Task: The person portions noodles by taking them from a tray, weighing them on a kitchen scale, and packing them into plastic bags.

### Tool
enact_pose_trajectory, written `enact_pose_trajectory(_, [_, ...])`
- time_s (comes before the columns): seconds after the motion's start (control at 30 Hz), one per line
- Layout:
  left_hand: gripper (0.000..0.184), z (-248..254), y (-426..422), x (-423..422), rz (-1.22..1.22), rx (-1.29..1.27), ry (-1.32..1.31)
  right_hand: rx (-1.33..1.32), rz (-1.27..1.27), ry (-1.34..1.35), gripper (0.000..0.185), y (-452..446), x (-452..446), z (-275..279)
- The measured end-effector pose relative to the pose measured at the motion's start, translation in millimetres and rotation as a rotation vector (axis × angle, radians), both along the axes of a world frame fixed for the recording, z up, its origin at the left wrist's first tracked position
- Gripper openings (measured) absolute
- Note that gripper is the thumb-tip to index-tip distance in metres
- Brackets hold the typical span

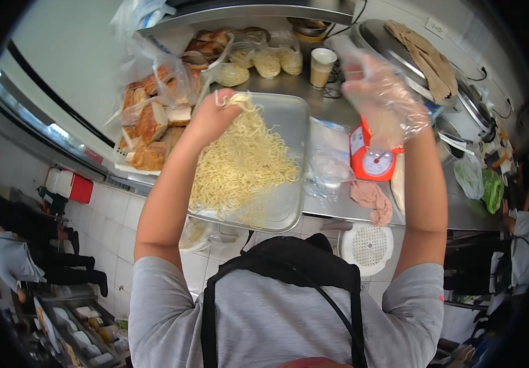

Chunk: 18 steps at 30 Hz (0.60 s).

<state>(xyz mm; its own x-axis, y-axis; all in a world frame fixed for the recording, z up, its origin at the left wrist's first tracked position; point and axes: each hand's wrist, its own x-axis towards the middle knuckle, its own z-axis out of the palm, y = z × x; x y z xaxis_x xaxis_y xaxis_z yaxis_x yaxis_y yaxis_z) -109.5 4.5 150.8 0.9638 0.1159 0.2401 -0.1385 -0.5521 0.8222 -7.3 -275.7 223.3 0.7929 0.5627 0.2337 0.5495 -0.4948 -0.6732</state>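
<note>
My bare left hand (218,116) is closed around a bunch of pale yellow noodles (249,162) at the far edge of a clear shallow tray (286,211). Strands hang from its fingers into the loose pile. My right hand (381,98), in a clear plastic glove, is lifted to the right of the tray, with its fingers apart and somewhat blurred. No object shows in it. Just below that hand stands an orange dial scale (377,162), its top partly hidden by the glove.
Left of the tray, roasted meat pieces (151,129) lie under plastic. Bagged noodle portions (266,63) and a paper cup (323,67) stand behind. Clear bags (327,156) and a pink cloth (372,199) lie near the scale. A big lidded pot (393,49) stands back right.
</note>
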Motion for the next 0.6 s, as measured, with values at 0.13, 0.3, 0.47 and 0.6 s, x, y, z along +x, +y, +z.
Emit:
enact_pose_trajectory(0.13, [0.014, 30.7, -2.1, 2.3, -0.051, 0.072, -0.072, 0.250, 0.420, -0.003, 0.066, 87.3, -47.1, -22.1])
enact_pose_trajectory(0.3, [0.019, 54.3, 2.9, -0.6, -0.055, -0.279, -0.183, 0.369, 0.467, -0.040, 0.030, 158.2, -14.5, -59.5])
enact_pose_trajectory(0.47, [0.047, 26.3, -3.0, 11.5, -0.271, -0.755, -0.334, 0.589, 0.377, -0.223, 0.021, 162.8, -6.7, 10.2])
enact_pose_trajectory(0.6, [0.030, -9.2, -24.3, 9.2, -0.308, -0.524, -0.039, 0.576, 0.274, -0.270, 0.018, 141.3, -5.9, 58.0])
